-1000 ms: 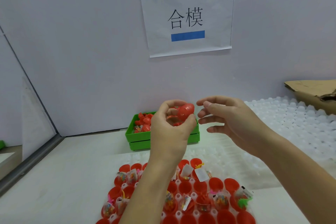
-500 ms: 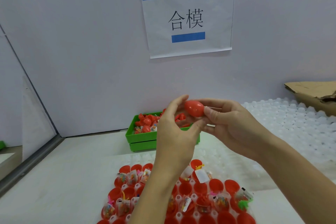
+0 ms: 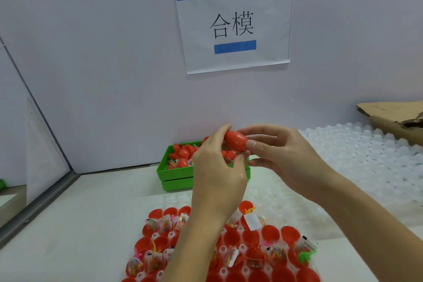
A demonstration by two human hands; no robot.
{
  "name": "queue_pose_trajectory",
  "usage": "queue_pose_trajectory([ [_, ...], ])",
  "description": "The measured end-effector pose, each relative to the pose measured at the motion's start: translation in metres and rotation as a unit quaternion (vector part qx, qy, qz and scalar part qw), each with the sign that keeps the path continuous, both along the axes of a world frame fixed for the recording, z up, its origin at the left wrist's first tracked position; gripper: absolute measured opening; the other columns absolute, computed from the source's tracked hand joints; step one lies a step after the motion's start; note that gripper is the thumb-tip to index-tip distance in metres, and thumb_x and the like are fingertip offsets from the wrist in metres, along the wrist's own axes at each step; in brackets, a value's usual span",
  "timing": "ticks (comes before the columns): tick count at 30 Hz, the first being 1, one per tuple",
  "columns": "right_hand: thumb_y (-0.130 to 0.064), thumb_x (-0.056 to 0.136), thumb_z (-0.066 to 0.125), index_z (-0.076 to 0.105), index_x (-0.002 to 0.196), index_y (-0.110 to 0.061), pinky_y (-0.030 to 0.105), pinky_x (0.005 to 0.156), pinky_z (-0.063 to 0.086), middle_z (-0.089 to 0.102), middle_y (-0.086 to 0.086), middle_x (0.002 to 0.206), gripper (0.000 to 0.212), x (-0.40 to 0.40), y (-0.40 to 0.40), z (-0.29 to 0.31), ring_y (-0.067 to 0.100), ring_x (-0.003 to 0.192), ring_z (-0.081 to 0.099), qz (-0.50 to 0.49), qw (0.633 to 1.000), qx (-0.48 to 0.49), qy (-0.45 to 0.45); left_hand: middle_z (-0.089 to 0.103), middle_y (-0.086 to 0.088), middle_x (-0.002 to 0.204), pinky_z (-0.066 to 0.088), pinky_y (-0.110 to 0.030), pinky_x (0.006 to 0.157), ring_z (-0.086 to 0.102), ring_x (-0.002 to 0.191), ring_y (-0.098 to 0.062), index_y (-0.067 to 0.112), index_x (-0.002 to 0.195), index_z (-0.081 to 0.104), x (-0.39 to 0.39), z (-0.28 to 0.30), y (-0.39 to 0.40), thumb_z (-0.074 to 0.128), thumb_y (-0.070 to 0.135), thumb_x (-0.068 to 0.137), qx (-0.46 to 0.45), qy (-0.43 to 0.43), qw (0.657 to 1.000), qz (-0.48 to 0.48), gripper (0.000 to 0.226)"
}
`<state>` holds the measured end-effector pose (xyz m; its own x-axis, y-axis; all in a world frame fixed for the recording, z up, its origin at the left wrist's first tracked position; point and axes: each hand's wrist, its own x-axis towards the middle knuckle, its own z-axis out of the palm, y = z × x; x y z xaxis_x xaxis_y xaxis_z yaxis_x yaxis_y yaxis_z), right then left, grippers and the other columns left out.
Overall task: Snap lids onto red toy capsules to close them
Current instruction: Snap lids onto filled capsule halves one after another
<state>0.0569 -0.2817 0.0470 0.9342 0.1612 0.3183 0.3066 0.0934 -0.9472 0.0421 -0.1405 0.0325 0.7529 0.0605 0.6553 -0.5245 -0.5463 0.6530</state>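
Note:
A red egg-shaped capsule (image 3: 235, 141) is held up in front of me, above the table. My left hand (image 3: 217, 174) grips its left end, with the thumb and fingers curled round it. My right hand (image 3: 281, 155) pinches its right end between thumb and fingers. Below the hands lies a clear tray (image 3: 246, 271) of several open red capsule halves (image 3: 270, 232), many holding small bagged toys (image 3: 275, 255). Behind the hands a green bin (image 3: 176, 176) holds several red capsule pieces (image 3: 183, 152).
White bubble-like tray sheets (image 3: 357, 162) cover the table's right side. A torn cardboard box (image 3: 398, 119) sits at the far right. A wall with a paper sign (image 3: 233, 23) stands just behind the bin. A metal rail (image 3: 39, 206) runs along the left.
One second ago my left hand alone held the capsule and my right hand was open beside it. The right hand has since closed onto the capsule's right end, and both hands hold it.

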Motion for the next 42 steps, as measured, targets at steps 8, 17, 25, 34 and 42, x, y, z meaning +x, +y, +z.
queue_pose_trajectory([
  [8,-0.001,0.092,0.058,0.069,0.106,0.002,0.03,0.076,0.061,0.073,0.015,0.088,0.018,0.004,0.001,-0.003,0.022,0.078,0.071,0.05,0.991,0.103,0.074,0.063,0.02,0.1,0.044,0.0,0.072,0.057,0.096,0.015,0.031,0.117,0.051,-0.002,0.005,0.0,0.076,0.018,0.086,-0.068,0.021,0.997,-0.041,0.042],
  [17,-0.021,0.082,0.077,0.069,0.109,-0.019,0.029,0.079,0.059,0.076,0.002,0.097,0.028,-0.001,-0.002,0.0,0.015,0.088,0.074,-0.026,0.991,-0.133,-0.014,0.051,0.012,0.108,0.038,-0.004,0.07,0.049,0.1,-0.005,0.026,0.13,0.055,-0.002,0.008,0.002,0.069,0.02,0.09,0.156,0.038,0.986,0.032,0.043],
  [25,-0.014,0.096,0.061,0.068,0.107,-0.002,0.025,0.07,0.058,0.075,0.013,0.093,0.017,0.013,-0.021,-0.008,0.021,0.084,0.074,-0.042,0.995,0.035,0.081,0.053,0.006,0.137,0.049,-0.041,0.104,0.05,0.128,-0.017,0.03,0.155,0.019,-0.014,0.018,-0.005,0.07,0.033,0.089,0.149,0.071,0.984,0.071,0.084],
  [34,-0.026,0.105,0.045,0.055,0.099,0.002,0.018,0.048,0.049,0.063,0.013,0.084,0.029,0.091,-0.131,-0.005,0.017,0.066,0.064,-0.279,0.887,0.332,0.156,0.056,0.015,0.104,0.051,-0.036,0.09,0.057,0.105,-0.016,0.031,0.139,0.044,-0.021,0.023,-0.013,0.066,0.029,0.09,0.1,0.064,0.992,0.048,0.053],
  [42,-0.016,0.103,0.024,0.037,0.14,0.003,0.025,0.073,0.052,0.061,0.021,0.114,0.043,0.126,-0.201,-0.002,0.029,0.108,0.063,-0.331,0.858,0.334,0.207,0.062,0.019,0.097,0.05,-0.025,0.083,0.06,0.093,-0.006,0.031,0.116,0.064,-0.019,0.02,-0.017,0.063,0.028,0.09,0.114,0.052,0.99,0.061,0.026],
])
